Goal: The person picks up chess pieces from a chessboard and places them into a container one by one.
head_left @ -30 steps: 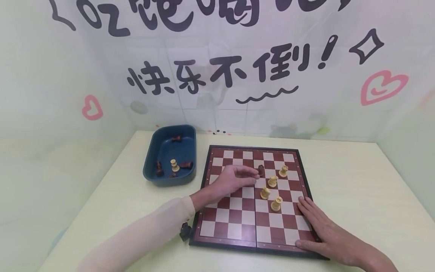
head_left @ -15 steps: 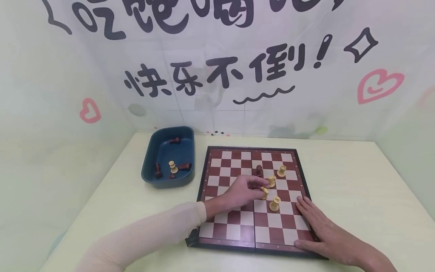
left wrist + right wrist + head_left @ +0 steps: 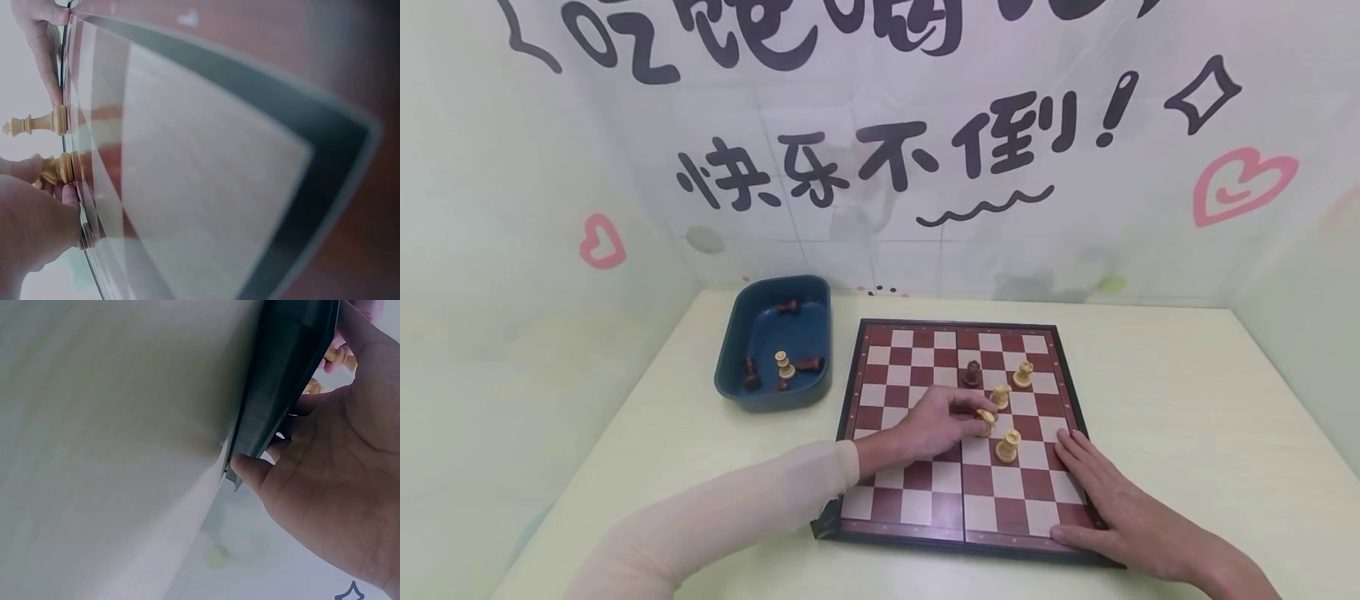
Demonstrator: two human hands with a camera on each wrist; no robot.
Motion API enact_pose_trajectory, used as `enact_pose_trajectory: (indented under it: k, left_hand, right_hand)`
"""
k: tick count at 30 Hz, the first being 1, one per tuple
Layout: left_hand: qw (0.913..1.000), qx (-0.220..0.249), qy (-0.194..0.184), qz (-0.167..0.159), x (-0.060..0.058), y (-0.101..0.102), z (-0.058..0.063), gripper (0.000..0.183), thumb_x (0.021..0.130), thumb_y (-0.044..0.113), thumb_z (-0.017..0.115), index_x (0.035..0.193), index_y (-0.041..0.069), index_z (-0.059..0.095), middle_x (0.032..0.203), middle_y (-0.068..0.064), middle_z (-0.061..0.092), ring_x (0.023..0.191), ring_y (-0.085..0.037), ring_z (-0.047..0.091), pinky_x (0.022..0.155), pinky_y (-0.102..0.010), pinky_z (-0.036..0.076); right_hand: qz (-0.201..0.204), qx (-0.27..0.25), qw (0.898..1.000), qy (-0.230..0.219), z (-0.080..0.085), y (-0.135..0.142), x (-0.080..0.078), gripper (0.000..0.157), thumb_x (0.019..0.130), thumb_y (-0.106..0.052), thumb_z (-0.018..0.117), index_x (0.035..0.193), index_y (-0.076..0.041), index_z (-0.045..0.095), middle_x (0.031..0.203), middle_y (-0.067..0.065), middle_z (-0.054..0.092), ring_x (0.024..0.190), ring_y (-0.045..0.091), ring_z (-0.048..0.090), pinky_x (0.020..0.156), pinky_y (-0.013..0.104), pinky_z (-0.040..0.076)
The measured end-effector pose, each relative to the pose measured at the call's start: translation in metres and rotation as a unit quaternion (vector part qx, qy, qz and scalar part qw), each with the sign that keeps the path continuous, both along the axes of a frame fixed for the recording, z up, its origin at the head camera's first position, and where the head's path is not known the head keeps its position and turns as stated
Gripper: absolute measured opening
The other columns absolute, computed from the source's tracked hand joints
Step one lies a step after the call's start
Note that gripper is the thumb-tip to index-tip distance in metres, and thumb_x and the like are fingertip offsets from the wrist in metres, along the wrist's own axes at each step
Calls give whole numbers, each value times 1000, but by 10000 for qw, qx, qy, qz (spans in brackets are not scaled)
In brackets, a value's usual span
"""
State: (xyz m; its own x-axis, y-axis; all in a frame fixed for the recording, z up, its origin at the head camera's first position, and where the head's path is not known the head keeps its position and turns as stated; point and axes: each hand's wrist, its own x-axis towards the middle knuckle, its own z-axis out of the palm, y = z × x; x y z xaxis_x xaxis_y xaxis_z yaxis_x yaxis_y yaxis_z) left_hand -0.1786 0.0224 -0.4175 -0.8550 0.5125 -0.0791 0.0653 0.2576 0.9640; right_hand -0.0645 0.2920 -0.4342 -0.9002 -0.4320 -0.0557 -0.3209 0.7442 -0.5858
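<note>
Dark-edged chessboard (image 3: 910,527): right hand (image 3: 1116,512), grip released, rests on its right border. Left hand (image 3: 934,423), grip pinching cream chess piece (image 3: 987,420), right of board's centre fold. Piece: probably light, rigid, smooth; hold mid-body. Blue tray (image 3: 784,403): left of board.

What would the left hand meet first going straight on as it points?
Likely the pale standing chess piece just past the fingers of the left hand; the head view leaves any gap unclear.
</note>
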Motion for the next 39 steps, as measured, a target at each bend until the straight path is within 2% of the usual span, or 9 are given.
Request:
enact_pose_trajectory:
  k: [6, 10, 20, 28, 39]
  left_hand:
    - [9998, -42, 213, 7, -1, 2, -1, 18, 88, 3, 79, 105, 8, 80, 106, 6, 71, 99, -7, 62, 86, -24, 51]
    - [9994, -79, 330, 14, -1, 3, -1, 19, 88, 2, 78, 106, 8, 80, 106, 5, 71, 99, -7, 62, 84, -23, 52]
    - [9996, 234, 183, -41, -3, 3, 6, 19, 88, -1, 78, 106, 3, 78, 98, 1, 70, 84, -11, 70, 74, -24, 58]
    - [9983, 67, 489, -310, -4, -2, 10, 20, 89, 0, 77, 109, 3, 78, 105, 0, 72, 86, -9, 69, 73, -24, 58]
    - [9971, 140, 688, -278, 1, -7, 8, 19, 90, -1, 76, 109, 3, 78, 105, -1, 72, 92, -9, 69, 76, -24, 58]
  right_hand:
    - [-22, 52, 10000, -2, -1, 0, 2, 97, 94, -59, 65, 163, -12, 18, 168, 10, 12, 151, 7, -3, 101, -1, 0]
    - [41, 65, 9998, 161, -1, 1, 1, 96, 94, -58, 66, 163, -10, 19, 168, 11, 14, 152, 9, -3, 103, 0, -1]
    - [35, 56, 9999, 121, -1, 0, 1, 97, 94, -58, 66, 163, -11, 18, 168, 11, 13, 153, 13, -1, 103, 0, -1]
    - [55, 87, 9998, 177, 0, -1, 0, 96, 94, -59, 64, 163, -10, 18, 168, 11, 14, 153, 16, 0, 103, 0, -1]
    - [47, 110, 9998, 155, -3, 0, 1, 96, 94, -58, 65, 163, -11, 18, 168, 11, 14, 152, 9, -3, 102, -1, -1]
